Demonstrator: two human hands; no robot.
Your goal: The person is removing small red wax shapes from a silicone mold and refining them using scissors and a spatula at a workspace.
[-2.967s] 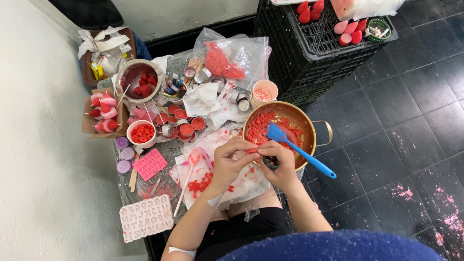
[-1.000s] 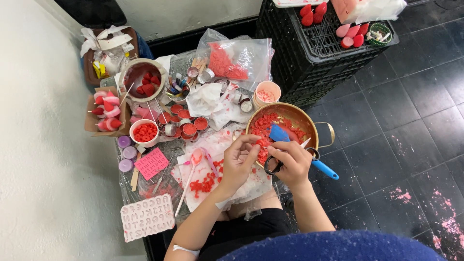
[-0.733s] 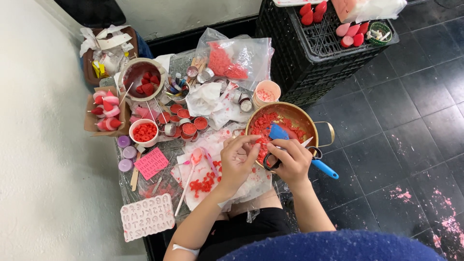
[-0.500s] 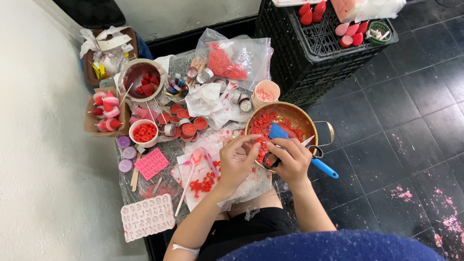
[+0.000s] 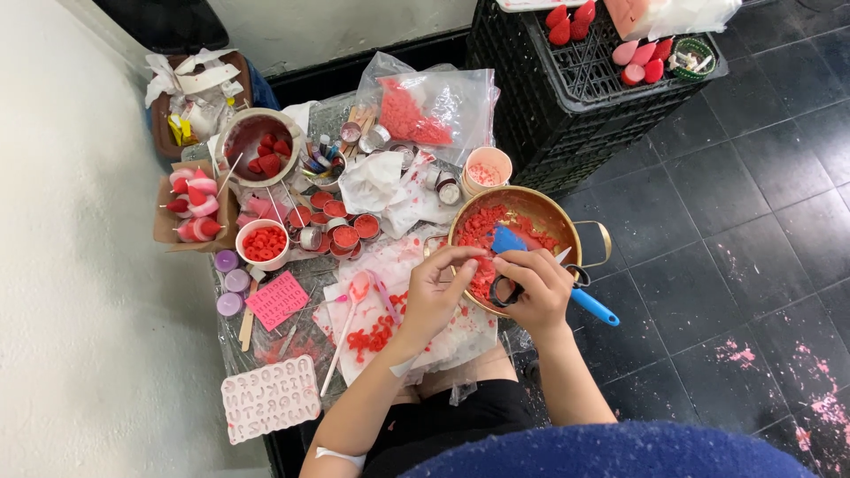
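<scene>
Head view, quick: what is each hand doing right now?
Left hand: fingers curled, pinching a small red piece at the gold pot's rim.
Right hand: closed on black-handled scissors over the pot.

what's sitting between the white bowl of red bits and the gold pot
In the head view, a row of small round tins filled with red wax lies between the white bowl and the gold pot, then crumpled white paper.

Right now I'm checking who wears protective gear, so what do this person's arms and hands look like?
Both arms are bare to above the elbow, no sleeves in view. The left hand and right hand wear no gloves. A small white patch sits on the left upper arm.
</scene>
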